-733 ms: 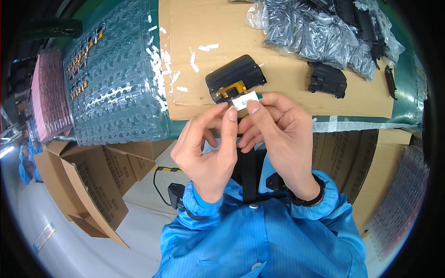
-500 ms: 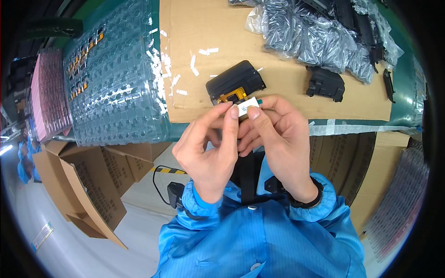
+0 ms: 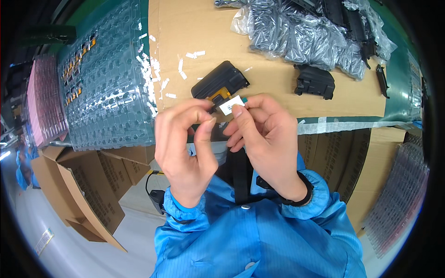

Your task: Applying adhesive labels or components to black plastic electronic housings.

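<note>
Between the thumb and fingers of my right hand [image 3: 271, 141] is a small white rectangular piece [image 3: 230, 104] with a green tab at its far corner. My left hand [image 3: 181, 148] is just left of that piece, apart from it, with its thumb and curled forefinger parted and nothing visible between them. Beyond my hands a black plastic housing [image 3: 221, 78] lies tilted on the cardboard sheet [image 3: 259, 88]. An orange flex cable [image 3: 220, 94] shows at the housing's near side, partly hidden by the white piece.
Another black housing [image 3: 314, 82] lies to the right, near a slim black part [image 3: 382, 81]. Plastic-bagged black parts [image 3: 301, 37] are heaped at the back right. Scattered white strips [image 3: 181, 67] lie left, beside a clear blister tray [image 3: 106, 88]. Open cardboard boxes [image 3: 88, 185] stand below the table edge.
My left hand has come off the white piece and drawn left, its thumb and forefinger parting. The right hand still holds the piece. The whole view has shifted slightly.
</note>
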Demonstrator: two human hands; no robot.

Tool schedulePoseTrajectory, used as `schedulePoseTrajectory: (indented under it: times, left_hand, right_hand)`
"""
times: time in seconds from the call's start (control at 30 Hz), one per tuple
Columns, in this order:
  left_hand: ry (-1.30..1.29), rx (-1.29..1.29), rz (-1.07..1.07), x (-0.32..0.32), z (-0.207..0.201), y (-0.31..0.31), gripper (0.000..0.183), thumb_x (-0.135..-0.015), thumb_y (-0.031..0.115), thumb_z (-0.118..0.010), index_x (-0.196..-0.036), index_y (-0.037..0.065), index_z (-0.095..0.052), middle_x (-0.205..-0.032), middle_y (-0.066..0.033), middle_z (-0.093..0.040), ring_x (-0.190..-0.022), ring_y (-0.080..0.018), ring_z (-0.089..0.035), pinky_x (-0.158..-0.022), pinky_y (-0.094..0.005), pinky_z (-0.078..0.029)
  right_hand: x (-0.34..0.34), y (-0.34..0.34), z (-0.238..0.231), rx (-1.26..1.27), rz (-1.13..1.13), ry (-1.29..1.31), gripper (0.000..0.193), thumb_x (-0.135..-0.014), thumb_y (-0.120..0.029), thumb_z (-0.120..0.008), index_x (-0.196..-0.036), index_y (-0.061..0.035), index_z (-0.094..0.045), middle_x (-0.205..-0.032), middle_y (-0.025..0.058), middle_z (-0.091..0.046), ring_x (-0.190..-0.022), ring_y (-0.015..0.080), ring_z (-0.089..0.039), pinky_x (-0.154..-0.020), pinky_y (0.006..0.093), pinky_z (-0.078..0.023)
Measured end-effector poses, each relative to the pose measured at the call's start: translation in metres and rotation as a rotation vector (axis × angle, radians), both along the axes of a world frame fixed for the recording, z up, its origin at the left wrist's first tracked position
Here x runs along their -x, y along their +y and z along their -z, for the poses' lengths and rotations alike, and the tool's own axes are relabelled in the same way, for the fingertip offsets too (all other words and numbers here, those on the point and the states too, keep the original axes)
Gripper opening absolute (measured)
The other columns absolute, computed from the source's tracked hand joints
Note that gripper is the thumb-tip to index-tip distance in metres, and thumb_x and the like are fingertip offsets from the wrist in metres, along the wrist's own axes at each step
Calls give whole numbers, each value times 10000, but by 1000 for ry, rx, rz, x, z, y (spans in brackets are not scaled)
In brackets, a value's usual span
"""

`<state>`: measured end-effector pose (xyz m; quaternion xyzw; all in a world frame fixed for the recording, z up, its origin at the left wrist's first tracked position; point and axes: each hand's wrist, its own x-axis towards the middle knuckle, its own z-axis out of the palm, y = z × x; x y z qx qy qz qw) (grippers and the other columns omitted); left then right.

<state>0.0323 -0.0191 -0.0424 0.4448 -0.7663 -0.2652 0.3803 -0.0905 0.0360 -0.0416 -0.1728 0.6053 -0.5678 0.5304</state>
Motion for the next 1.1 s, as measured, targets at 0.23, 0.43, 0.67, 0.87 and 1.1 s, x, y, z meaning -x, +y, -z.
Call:
schedulePoseTrajectory:
  times: [0.23,0.43,0.67,0.87,1.1]
  left_hand:
    - [-311,253,149,15,-7,-13,209,-776,-20,-731,-973,43,-700,-846,-55,-639,-738,-234,-561,-652,-354,-427]
    - [-375,348,163,16,-8,-17,180,-735,13,-778,-899,69,-732,-828,-11,-669,-727,-192,-574,-641,-327,-387]
    - [-310,414,141,15,-8,-18,164,-717,8,-793,-858,64,-730,-793,-18,-675,-714,-197,-587,-658,-322,-398]
    - [-351,411,-147,-12,-16,-35,169,-702,12,-803,-835,89,-731,-974,-38,-670,-890,-234,-578,-771,-367,-441]
    - [-366,92,-176,-11,-13,-14,343,-881,-20,-618,-1215,40,-666,-997,-91,-655,-785,-227,-536,-739,-351,-469]
  right_hand:
    - [-4,2,13,123,2,170,88,-1016,-39,-522,-1002,38,-562,-702,80,-654,-576,100,-633,-482,225,-496]
    - [-5,-1,10,84,57,138,34,-949,10,-580,-935,40,-587,-667,77,-647,-567,77,-615,-473,243,-475]
    - [-3,-3,8,82,64,117,105,-946,-37,-619,-901,56,-599,-649,77,-657,-550,61,-604,-457,229,-451]
    - [-1,-3,0,6,8,71,158,-979,-107,-627,-937,44,-609,-702,86,-671,-530,92,-610,-468,217,-485]
    - [16,14,5,25,8,65,134,-965,-83,-642,-936,48,-634,-677,82,-657,-516,97,-609,-457,218,-478]
